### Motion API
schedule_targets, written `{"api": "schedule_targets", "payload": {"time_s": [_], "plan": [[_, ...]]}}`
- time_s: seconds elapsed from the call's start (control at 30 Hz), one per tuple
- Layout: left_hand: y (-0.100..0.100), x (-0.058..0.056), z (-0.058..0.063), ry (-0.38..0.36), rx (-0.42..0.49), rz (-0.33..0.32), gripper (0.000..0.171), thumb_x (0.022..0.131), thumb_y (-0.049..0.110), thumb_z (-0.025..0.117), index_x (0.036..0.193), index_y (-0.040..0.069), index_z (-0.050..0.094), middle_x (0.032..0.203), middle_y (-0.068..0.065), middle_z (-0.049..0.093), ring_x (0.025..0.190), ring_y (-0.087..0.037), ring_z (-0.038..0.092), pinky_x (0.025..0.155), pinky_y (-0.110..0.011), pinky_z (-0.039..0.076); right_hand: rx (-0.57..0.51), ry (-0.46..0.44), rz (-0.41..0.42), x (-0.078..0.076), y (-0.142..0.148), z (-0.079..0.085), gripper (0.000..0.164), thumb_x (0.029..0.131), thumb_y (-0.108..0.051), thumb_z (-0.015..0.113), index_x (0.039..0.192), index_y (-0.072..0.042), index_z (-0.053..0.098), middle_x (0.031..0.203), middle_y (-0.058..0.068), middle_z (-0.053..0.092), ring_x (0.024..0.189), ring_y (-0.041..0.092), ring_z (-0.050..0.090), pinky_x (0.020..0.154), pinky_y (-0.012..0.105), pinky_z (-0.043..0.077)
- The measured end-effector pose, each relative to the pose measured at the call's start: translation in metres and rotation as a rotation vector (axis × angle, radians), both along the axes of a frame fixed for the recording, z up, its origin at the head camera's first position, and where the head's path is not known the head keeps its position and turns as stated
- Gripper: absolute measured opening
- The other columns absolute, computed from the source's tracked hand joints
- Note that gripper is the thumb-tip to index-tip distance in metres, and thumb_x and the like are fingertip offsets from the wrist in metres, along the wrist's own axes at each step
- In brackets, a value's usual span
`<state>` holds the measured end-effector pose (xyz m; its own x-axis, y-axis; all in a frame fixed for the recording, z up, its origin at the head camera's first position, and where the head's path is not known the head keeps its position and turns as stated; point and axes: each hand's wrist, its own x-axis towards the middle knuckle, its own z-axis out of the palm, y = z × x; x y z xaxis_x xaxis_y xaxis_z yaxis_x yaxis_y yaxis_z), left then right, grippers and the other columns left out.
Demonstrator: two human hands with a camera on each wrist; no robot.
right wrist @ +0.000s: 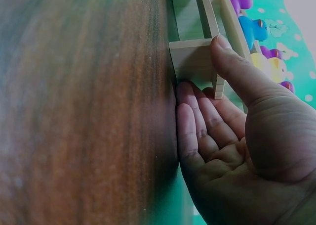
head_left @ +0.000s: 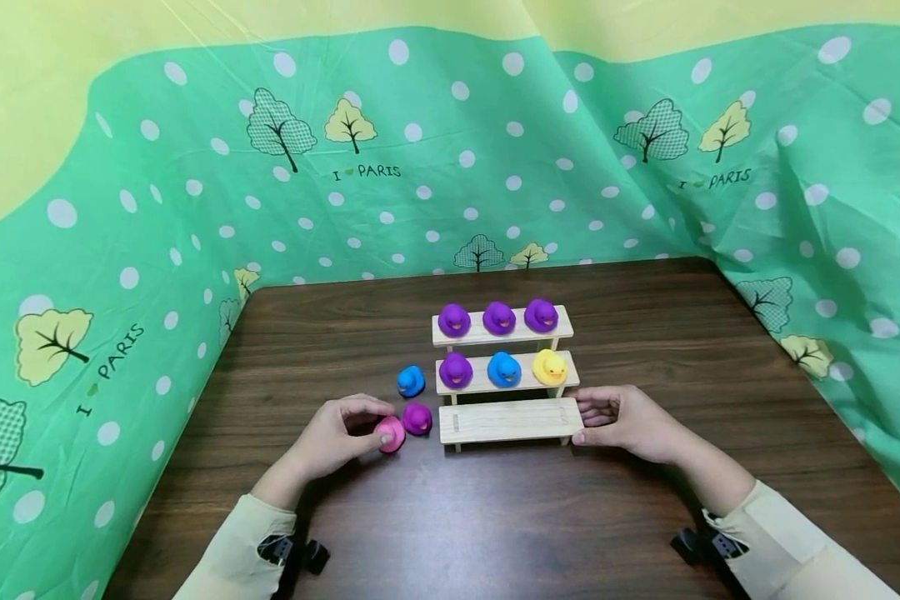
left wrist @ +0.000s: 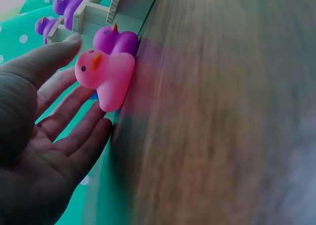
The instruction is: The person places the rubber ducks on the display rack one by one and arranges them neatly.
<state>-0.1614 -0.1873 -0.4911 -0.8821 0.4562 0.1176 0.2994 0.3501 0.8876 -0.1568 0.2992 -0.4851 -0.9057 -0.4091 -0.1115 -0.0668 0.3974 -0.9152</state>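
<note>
- Here, the left hand (head_left: 337, 433) spreads loosely round the pink duck (head_left: 392, 436) on the table (head_left: 510, 517), left of the stand (head_left: 527, 379).
- 1 purple duck (head_left: 417, 419) stands between pink duck and stand; 1 blue duck (head_left: 410, 382) sits behind.
- The right hand (head_left: 633, 427) grips the lowest step's (head_left: 510, 421) right end.
- The top step (head_left: 476, 328) holds 3 purple ducks (head_left: 499, 318); the middle step (head_left: 482, 381), 1 purple (head_left: 456, 371), 1 blue (head_left: 504, 369), 1 yellow (head_left: 550, 368).

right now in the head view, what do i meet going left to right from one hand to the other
left hand, pink duck, loose purple duck, front shelf, right hand
</note>
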Motion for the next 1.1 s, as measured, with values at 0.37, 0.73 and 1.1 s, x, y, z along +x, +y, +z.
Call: {"api": "schedule_targets", "payload": {"time_s": [0.37, 0.73, 1.1], "plan": [[-0.001, 0.003, 0.0, -0.007, -0.027, -0.035, 0.04, 0.079, 0.009, 0.094, 0.115, 0.009, 0.078, 0.12, -0.003, 0.074, 0.112, -0.021, 0.07, 0.099, -0.039, 0.057, 0.005, -0.008, -0.005, 0.0, 0.0, 0.001, 0.068, 0.084, -0.012, 0.09, 0.137, 0.016, 0.057, 0.125, 0.023, 0.07, 0.11, 0.027, 0.07, 0.09, 0.027, 0.06], [0.004, 0.004, 0.003, 0.05, -0.046, 0.03, 0.031, 0.082, 0.014, 0.093, 0.111, 0.014, 0.081, 0.107, 0.004, 0.074, 0.102, -0.018, 0.071, 0.092, -0.04, 0.061, 0.011, -0.007, -0.009, 0.0, 0.0, 0.001, 0.069, 0.084, -0.013, 0.09, 0.137, 0.016, 0.057, 0.125, 0.023, 0.07, 0.109, 0.026, 0.07, 0.09, 0.027, 0.06], [0.025, 0.011, 0.023, 0.069, 0.045, 0.075, 0.028, 0.084, 0.016, 0.091, 0.11, 0.018, 0.081, 0.105, 0.005, 0.075, 0.103, -0.018, 0.071, 0.092, -0.042, 0.061, 0.002, -0.007, -0.003, -0.001, 0.002, -0.003, 0.069, 0.084, -0.013, 0.09, 0.137, 0.016, 0.057, 0.125, 0.023, 0.07, 0.109, 0.023, 0.07, 0.091, 0.027, 0.06]]}}
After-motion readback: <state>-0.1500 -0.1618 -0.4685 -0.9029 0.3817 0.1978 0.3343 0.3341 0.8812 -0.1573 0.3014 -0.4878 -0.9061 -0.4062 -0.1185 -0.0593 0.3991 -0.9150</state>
